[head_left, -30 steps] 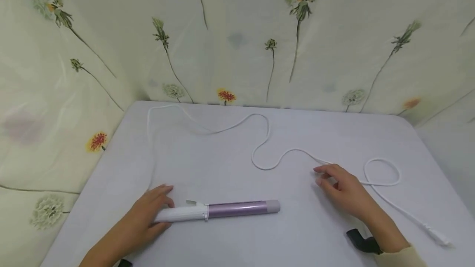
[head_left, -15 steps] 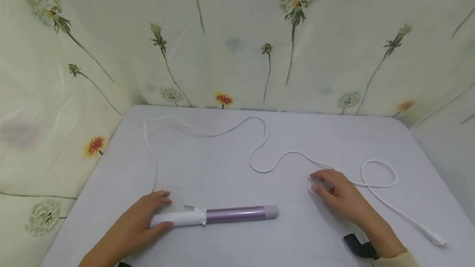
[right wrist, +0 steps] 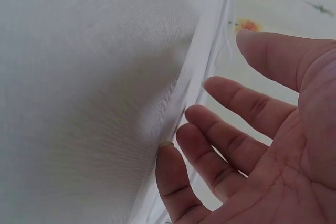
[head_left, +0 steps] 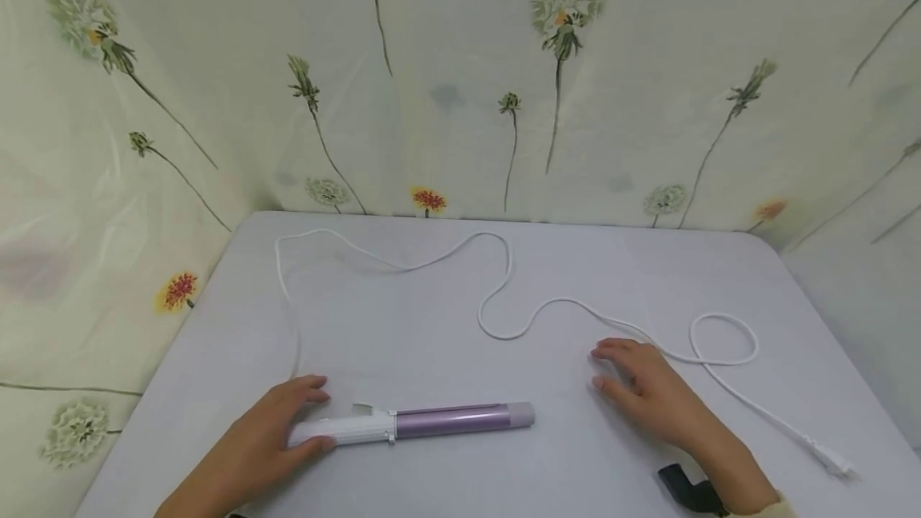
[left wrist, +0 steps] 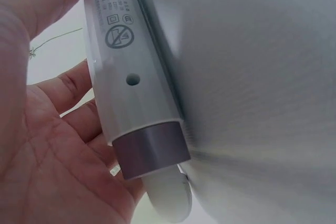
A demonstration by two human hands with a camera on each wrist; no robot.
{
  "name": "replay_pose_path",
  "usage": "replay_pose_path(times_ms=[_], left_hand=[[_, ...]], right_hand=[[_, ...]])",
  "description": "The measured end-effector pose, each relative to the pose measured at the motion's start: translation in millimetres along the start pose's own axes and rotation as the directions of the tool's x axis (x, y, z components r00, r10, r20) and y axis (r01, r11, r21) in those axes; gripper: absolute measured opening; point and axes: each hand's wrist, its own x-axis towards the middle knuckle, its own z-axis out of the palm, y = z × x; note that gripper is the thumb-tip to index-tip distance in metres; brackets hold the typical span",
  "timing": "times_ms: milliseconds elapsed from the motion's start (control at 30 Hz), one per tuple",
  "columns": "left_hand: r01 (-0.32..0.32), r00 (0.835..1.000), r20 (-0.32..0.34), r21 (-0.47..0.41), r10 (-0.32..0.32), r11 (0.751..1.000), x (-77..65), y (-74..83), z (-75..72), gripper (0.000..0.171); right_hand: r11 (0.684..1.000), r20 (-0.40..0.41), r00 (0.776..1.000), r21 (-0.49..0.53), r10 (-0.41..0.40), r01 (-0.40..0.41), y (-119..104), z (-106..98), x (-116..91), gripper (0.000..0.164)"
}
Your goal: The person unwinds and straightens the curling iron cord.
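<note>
A curling iron lies across the front of the table, its purple barrel pointing right and its white handle to the left. My left hand holds that handle, thumb along the near side and fingers over the far side. In the left wrist view the handle shows printed marks, a small round hole and a purple end ring. My right hand hovers low over the table to the right, fingers loosely bent, holding nothing. Just beyond its knuckles runs the iron's thin white cord.
From the handle the cord winds along the back of the white table, loops once at right and ends in a plug. Behind and to the left hangs a flower-printed curtain. A black strap piece sits by the right wrist.
The head view has tilted a little, so everything sits lower and further left. The left hand keeps its hold on the curling iron, and the right hand stays bare beside the cord.
</note>
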Motion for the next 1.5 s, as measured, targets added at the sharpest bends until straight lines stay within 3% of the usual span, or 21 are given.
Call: replay_pose_path(times_ms=[200, 333, 467, 633, 933, 1167, 1333, 1433, 1500], left_hand=[[-0.028, 0.999, -0.03, 0.001, 0.028, 1.0, -2.9, 0.6, 2.0, 0.051], [-0.031, 0.999, -0.027, 0.004, 0.031, 1.0, -5.0, 0.9, 2.9, 0.052], [0.0, 1.0, 0.004, 0.001, 0.0, 1.0, -6.9, 3.1, 1.5, 0.053], [-0.01, 1.0, -0.007, 0.013, 0.01, 1.0, -7.9, 5.4, -0.9, 0.051], [0.0, 1.0, -0.016, -0.014, 0.0, 1.0, 0.0, 14.1, -8.9, 0.064], [-0.047, 0.997, -0.057, -0.019, 0.046, 0.999, 4.5, 23.7, -8.0, 0.073], [-0.16, 0.983, -0.092, 0.015, 0.161, 0.987, 15.4, 45.7, -0.9, 0.09], [-0.27, 0.955, -0.114, 0.062, 0.275, 0.961, 24.8, 72.8, 8.5, 0.099], [-0.308, 0.943, -0.102, 0.091, 0.317, 0.947, 28.8, 94.8, 16.9, 0.105]], right_hand=[[0.982, 0.073, 0.991, -0.161, 0.112, -0.099, -8.3, 3.5, -11.8, 0.06], [0.966, 0.137, 0.98, -0.238, 0.141, -0.106, -15.2, 6.4, -19.1, 0.076], [0.97, 0.156, 0.981, -0.233, 0.111, -0.073, -19.5, 7.1, -26.0, 0.078], [0.973, 0.158, 0.986, -0.229, 0.055, -0.017, -19.3, 9.6, -29.9, 0.073], [0.977, 0.165, 0.981, -0.205, 0.099, -0.064, -29.9, 16.5, -37.6, 0.084], [0.972, 0.143, 0.986, -0.229, 0.088, -0.053, -37.7, 12.7, -41.2, 0.088], [0.96, 0.092, 0.992, -0.275, 0.086, -0.057, -39.5, 5.3, -47.4, 0.093], [0.95, 0.065, 0.994, -0.307, 0.089, -0.065, -40.8, 1.4, -52.6, 0.098], [0.941, 0.047, 0.995, -0.33, 0.09, -0.07, -42.0, 0.3, -56.2, 0.104]])
